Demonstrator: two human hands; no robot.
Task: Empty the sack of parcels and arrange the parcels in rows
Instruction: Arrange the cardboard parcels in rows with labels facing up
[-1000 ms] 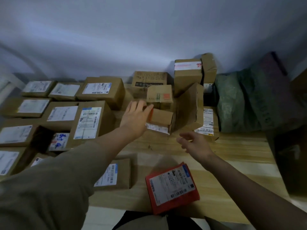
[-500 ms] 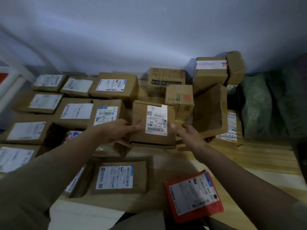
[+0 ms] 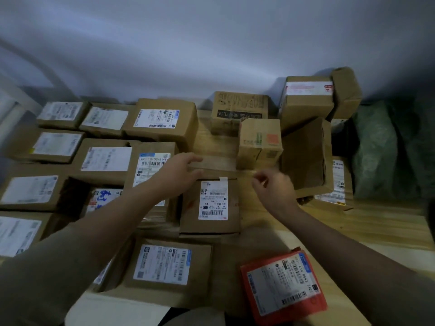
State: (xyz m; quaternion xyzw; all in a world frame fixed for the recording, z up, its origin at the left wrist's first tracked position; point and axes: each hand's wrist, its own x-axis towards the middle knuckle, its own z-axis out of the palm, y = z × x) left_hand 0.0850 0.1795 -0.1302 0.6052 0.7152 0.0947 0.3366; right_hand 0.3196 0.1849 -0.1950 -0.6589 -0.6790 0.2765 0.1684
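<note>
Parcel (image 3: 210, 203) lowered flat, between hands

Both arms are reaching forward from the bottom corners of the view, forearms bare and angling toward each other. The left hand (image 3: 181, 171) is lying palm down with its fingers stretched out nearly straight and pointing right. The right hand (image 3: 274, 188) is hovering beside it, blurred, its fingers loosely curled and gripping nothing.

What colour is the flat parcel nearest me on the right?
Red, with a white shipping label; the flat parcel shows in the head view.
</note>
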